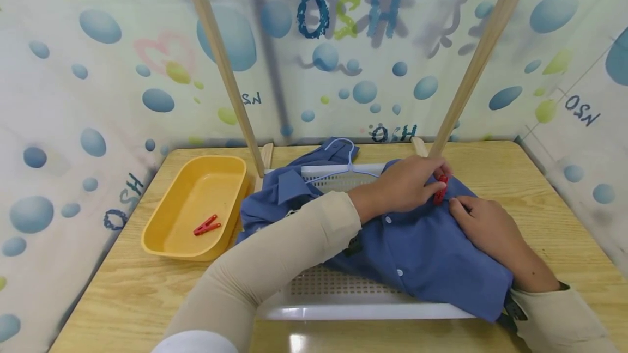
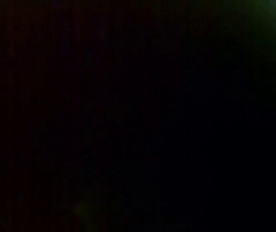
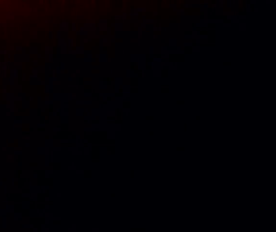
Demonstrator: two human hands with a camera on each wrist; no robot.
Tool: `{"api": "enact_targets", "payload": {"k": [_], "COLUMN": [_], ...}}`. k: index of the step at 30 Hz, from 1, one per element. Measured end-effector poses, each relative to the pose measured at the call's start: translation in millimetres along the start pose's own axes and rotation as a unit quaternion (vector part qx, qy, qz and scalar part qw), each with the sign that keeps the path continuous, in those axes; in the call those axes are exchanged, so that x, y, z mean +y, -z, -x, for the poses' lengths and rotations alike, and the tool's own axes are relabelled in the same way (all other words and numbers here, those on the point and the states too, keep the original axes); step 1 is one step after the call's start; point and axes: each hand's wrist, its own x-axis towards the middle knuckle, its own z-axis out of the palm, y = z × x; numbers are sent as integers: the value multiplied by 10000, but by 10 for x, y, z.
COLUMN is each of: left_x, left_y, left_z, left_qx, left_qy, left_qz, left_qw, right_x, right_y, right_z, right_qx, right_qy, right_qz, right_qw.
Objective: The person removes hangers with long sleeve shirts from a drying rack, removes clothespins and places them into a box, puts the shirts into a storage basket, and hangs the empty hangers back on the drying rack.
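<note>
A blue button-up shirt [image 1: 422, 249] lies spread over a white perforated rack, with a light blue wire hanger [image 1: 350, 157] at its collar. In the head view my left hand [image 1: 403, 183] reaches across the shirt and pinches a red clothespin [image 1: 439, 190] between thumb and fingers, right at the shirt's upper right part. Just right of it, my right hand [image 1: 493, 230] grips the shirt's edge with curled fingers, the thumb on the cloth. Both wrist views are almost wholly dark.
A yellow tub [image 1: 167, 214] on the left holds another red clothespin [image 1: 206, 225]. The white rack [image 1: 343, 312] rests on the wooden table [image 1: 122, 298]. Two wooden poles [image 1: 223, 59] rise behind it. A patterned curtain [image 1: 304, 86] closes off the back and sides.
</note>
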Motion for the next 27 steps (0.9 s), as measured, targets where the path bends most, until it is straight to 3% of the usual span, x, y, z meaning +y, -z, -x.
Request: {"api": "enact_targets", "payload": {"k": [11, 27], "left_x": [21, 18], "left_y": [20, 49], "left_z": [-34, 2], "left_qx": [-53, 385], "left_qy": [345, 373], "left_qz": [-182, -56], "left_qw": [9992, 9985], "right_x": [7, -6], "right_y": [-1, -2], "right_z": [6, 2], "right_qx": [37, -15], "right_qy": [40, -5], "right_qz": [-9, 34], "right_qw": [10000, 10000]}}
